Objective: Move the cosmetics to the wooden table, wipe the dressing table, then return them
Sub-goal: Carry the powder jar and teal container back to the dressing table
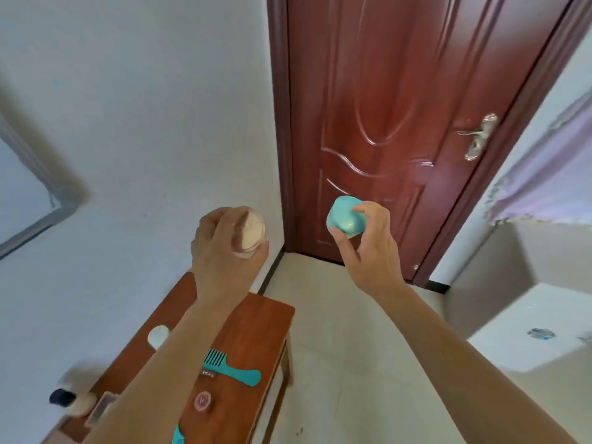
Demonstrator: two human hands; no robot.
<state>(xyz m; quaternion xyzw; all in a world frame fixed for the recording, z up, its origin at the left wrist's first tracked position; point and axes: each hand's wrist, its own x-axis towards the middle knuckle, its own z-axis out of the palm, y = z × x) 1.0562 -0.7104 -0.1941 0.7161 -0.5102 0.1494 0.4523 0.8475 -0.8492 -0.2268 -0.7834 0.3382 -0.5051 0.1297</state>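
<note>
My left hand (221, 251) is raised above the far end of the wooden table (256, 322), closed around a pale pink jar (251, 233). My right hand (368, 241) is held up in front of the door, gripping a teal jar (344, 216). On the table below lie a teal comb (234, 370), a white round lid or jar (158, 335), a small pink round pot (202, 401), a black-capped bottle (72, 400) and a small rectangular case (101, 411). A second teal item (177, 435) shows at the bottom edge, partly hidden by my left arm.
A dark red door (400, 123) with a metal handle (479, 134) stands straight ahead. The white wall (144, 123) runs along the table's left side. A white surface (528, 331) sits at the right; pale floor tiles (346, 347) lie between it and the table.
</note>
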